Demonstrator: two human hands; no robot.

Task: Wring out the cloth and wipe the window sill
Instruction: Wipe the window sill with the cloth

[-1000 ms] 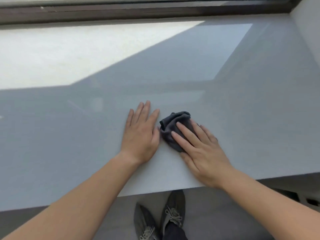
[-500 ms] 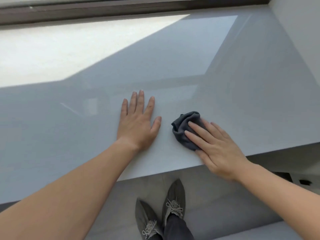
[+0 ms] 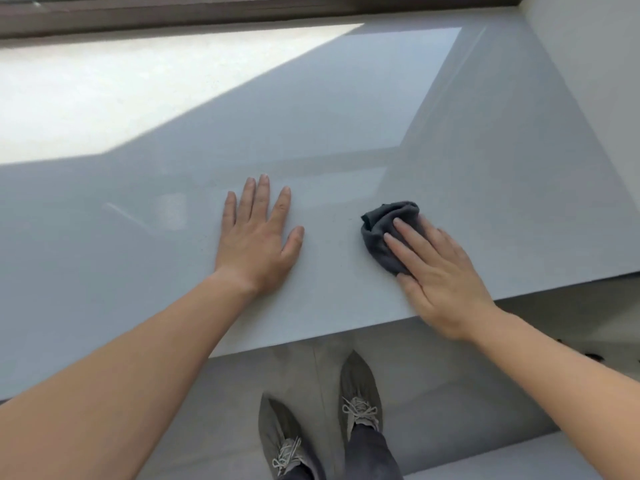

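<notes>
cloth [image 3: 388,233] has slid toward 3 o'clock under the right hand [image 3: 440,275], fingers flat together; left hand [image 3: 258,237], fingers spread, braces; wiping underway.

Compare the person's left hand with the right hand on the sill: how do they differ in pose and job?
The left hand lies flat on the bare window sill, fingers spread; the right hand presses the dark cloth. The left hand is empty; the right hand covers much of the cloth. Both rest palm down.
</notes>
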